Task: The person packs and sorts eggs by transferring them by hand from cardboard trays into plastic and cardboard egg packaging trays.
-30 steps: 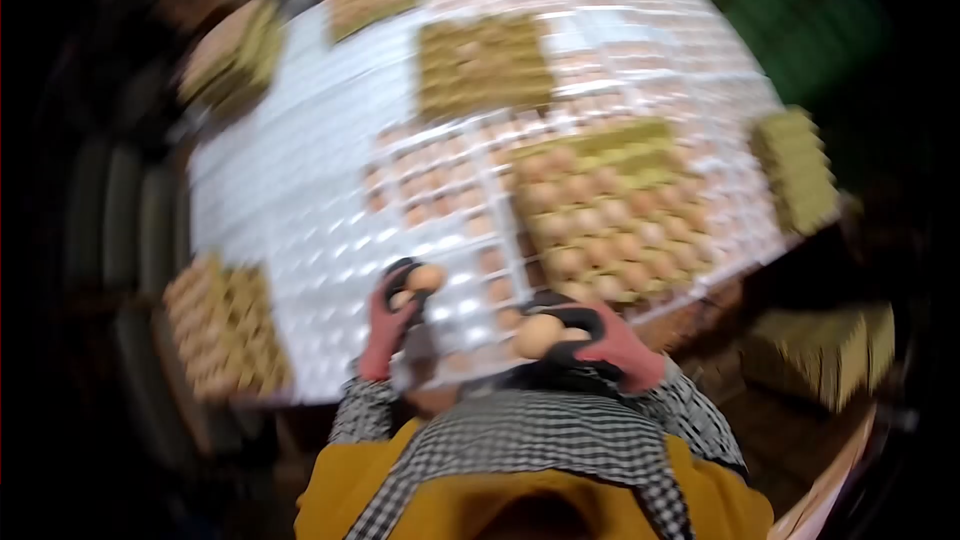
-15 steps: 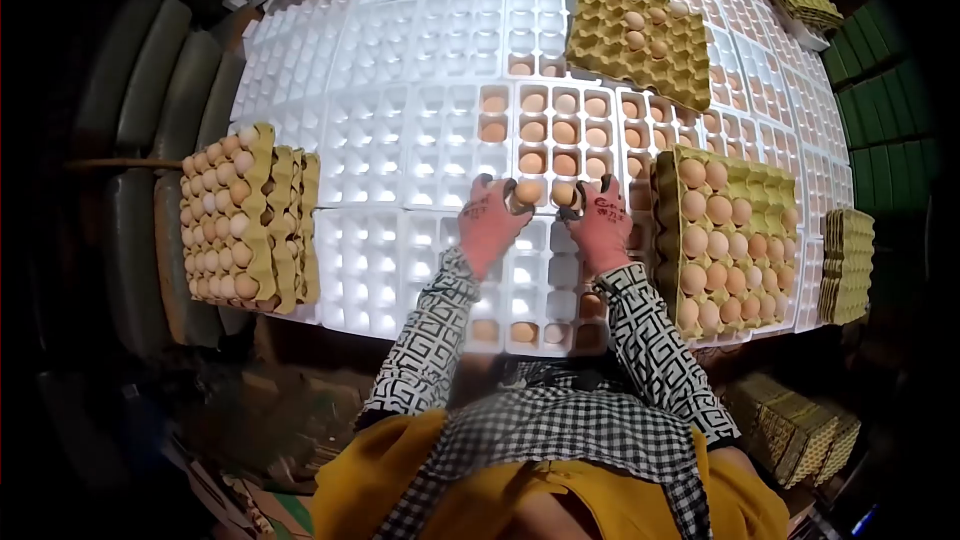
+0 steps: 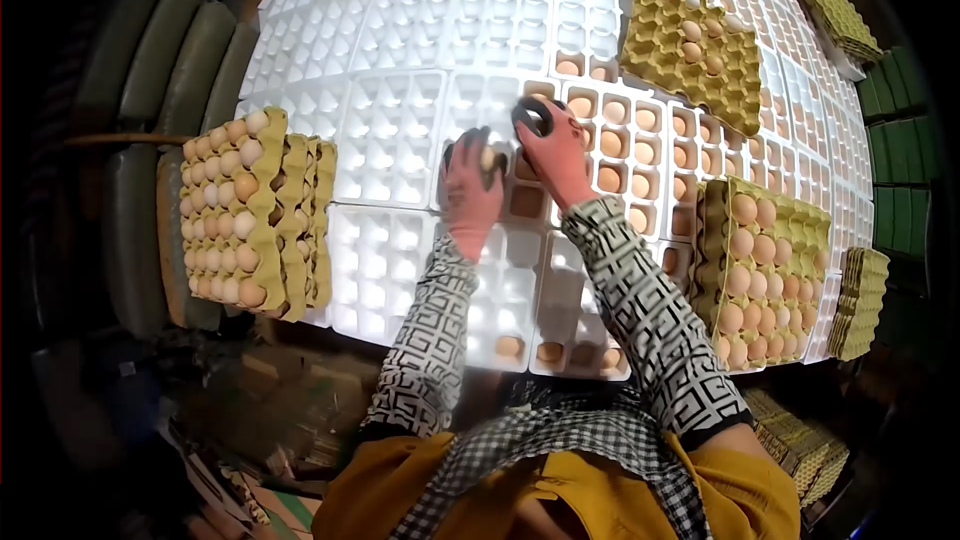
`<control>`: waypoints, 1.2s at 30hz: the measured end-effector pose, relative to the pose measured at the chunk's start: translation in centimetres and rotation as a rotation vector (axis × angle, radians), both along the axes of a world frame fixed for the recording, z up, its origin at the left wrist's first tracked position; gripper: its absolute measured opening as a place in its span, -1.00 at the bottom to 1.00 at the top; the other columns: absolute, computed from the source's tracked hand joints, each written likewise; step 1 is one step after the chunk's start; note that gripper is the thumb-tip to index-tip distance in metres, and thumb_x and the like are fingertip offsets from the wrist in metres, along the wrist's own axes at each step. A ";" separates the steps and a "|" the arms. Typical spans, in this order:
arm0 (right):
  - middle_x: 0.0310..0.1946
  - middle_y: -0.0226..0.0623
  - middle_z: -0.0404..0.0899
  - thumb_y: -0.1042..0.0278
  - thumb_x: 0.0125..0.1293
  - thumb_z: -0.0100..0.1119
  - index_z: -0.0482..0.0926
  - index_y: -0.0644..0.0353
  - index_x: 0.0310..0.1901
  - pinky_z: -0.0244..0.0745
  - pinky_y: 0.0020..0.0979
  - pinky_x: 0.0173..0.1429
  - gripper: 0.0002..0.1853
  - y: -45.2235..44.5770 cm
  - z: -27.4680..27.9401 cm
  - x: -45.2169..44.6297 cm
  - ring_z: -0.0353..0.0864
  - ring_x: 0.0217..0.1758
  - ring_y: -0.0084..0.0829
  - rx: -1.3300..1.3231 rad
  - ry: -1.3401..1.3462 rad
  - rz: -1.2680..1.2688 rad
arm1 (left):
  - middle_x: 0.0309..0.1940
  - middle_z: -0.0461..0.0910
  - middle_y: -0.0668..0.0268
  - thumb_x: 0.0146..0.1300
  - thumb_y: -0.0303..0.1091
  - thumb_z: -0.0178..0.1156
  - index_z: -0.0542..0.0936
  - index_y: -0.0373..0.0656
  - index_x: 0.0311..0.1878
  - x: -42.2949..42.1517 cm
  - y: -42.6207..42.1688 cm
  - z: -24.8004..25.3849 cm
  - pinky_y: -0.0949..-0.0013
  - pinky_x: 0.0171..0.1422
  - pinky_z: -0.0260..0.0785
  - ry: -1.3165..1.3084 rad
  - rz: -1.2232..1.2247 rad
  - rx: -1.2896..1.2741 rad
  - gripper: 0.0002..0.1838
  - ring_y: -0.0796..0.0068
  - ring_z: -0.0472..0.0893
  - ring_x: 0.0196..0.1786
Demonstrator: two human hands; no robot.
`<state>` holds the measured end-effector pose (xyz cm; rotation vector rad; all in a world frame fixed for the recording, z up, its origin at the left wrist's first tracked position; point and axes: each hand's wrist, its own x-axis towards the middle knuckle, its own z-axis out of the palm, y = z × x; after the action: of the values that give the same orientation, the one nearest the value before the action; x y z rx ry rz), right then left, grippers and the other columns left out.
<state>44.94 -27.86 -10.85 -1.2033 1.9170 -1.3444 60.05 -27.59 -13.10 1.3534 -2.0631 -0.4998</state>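
Note:
My left hand (image 3: 472, 185), in a pink glove with dark fingertips, is closed around an egg (image 3: 488, 158) above the white foam egg tray (image 3: 390, 140). Just to its right, my right hand (image 3: 555, 145) has its fingers curled over the same row of cells. The dark fingertips hide whatever lies between them, and a brown egg (image 3: 540, 97) shows just beyond. Brown eggs (image 3: 613, 145) sit in the cells right of my right hand, partly covered by my patterned sleeve.
Stacked pulp trays full of eggs (image 3: 225, 210) stand at the left. Another loaded pulp tray (image 3: 765, 275) leans at the right. A mostly bare pulp tray (image 3: 690, 50) holding several eggs lies farther back. Pulp trays (image 3: 860, 302) are stacked at the right edge.
Both hands have moved left relative to the egg-filled cells, and my right hand has gone farther forward. The view has shifted left, so the trays appear farther right.

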 end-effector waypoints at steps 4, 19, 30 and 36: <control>0.10 -0.02 0.52 0.23 0.15 0.29 0.58 0.12 0.10 0.38 -0.11 0.28 -0.55 -4.3 -5.6 1.8 0.48 0.18 0.01 -0.216 0.379 0.219 | 0.30 0.36 0.00 0.09 -0.24 0.31 0.38 -0.26 0.30 -0.6 -0.7 -3.9 -0.03 0.50 0.10 -0.233 0.039 -0.063 -0.31 -0.09 0.31 0.37; -0.09 -0.16 0.69 0.14 0.13 0.32 0.54 -0.02 0.23 0.44 -0.17 0.22 -0.43 29.6 12.4 -24.6 0.60 0.07 -0.12 0.750 0.808 -0.136 | 0.13 0.56 0.12 0.05 -0.24 0.40 0.50 -0.19 0.24 -19.8 9.0 10.5 0.11 0.44 0.22 0.112 -0.728 -0.106 -0.36 0.04 0.48 0.24; -0.18 -0.22 0.67 0.08 0.24 0.25 0.56 0.15 0.11 0.54 -0.41 0.05 -0.54 27.2 16.9 -29.0 0.67 -0.09 -0.44 0.323 -0.086 -0.072 | -0.08 0.62 0.25 0.37 -0.34 0.05 0.56 -0.29 0.09 -23.0 9.7 11.9 0.30 0.03 0.54 1.059 -0.501 0.920 -0.69 0.37 0.63 0.00; -0.13 -0.21 0.70 0.04 0.22 0.25 0.65 0.18 0.00 0.58 -0.37 0.01 -0.57 22.7 13.7 -29.7 0.70 -0.10 -0.35 0.483 0.439 0.280 | -0.07 0.58 0.08 0.06 0.00 0.40 0.60 -0.05 0.16 -24.3 13.5 11.5 0.24 0.18 0.44 -0.484 -0.710 0.124 -0.40 0.12 0.60 0.04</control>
<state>15.24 -5.18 2.81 -1.5139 2.0927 -0.4531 35.73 -14.09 -1.58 0.8125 -2.9667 -0.6411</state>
